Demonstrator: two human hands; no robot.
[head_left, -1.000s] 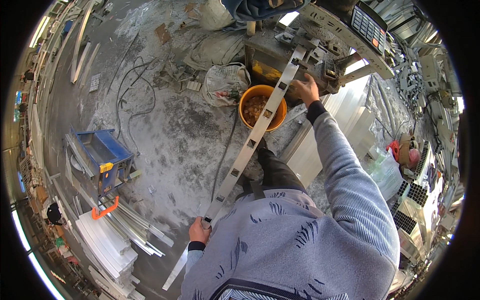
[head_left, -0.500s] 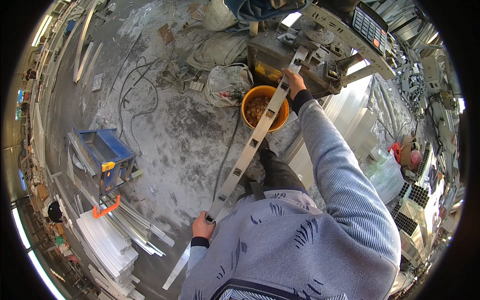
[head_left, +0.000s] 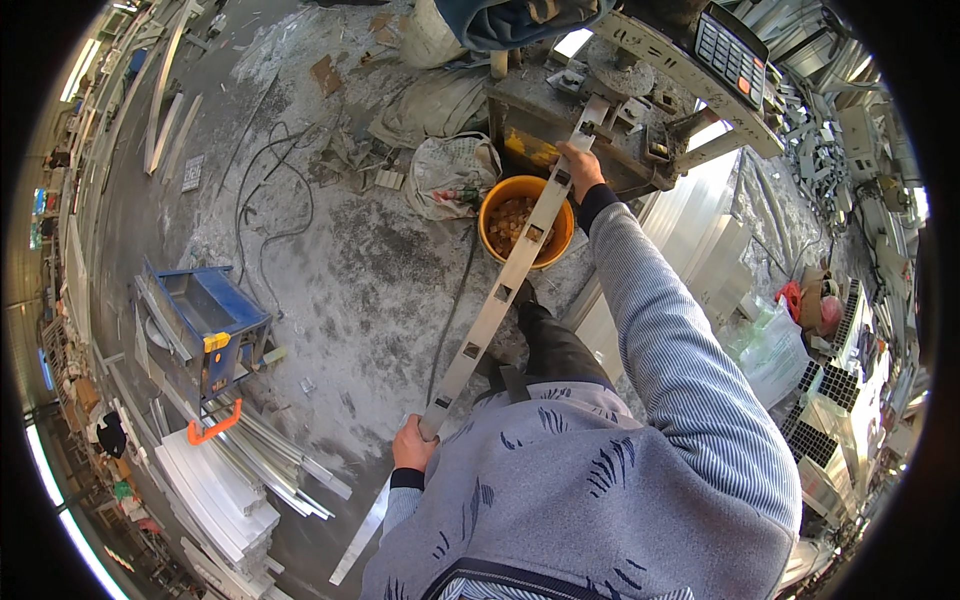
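A long silvery metal bar [head_left: 487, 323] with several square cutouts runs slantwise from my body up to the workbench. Its near end sits in my left hand [head_left: 412, 443], whose fingers are closed round it. Farther up, my right hand [head_left: 579, 170] grips the bar close to the bench, with the thumb side on top. The far tip of the bar rests at a small metal fixture [head_left: 628, 113] on the bench [head_left: 520, 107]. Beneath the bar's upper half stands a yellow-orange bucket [head_left: 484, 225] holding small scrap pieces.
A blue machine [head_left: 235, 325] stands at left, beside stacked metal profiles [head_left: 215, 490] and an orange handle [head_left: 216, 424]. A calculator [head_left: 731, 55] lies at the bench's upper right. A cable [head_left: 240, 205] loops over the dusty floor. A white sack [head_left: 447, 175] slumps near the bucket.
My left hand has shifted slightly right and up along with the bar's near end. My right hand has moved slightly left; both still hold the bar.
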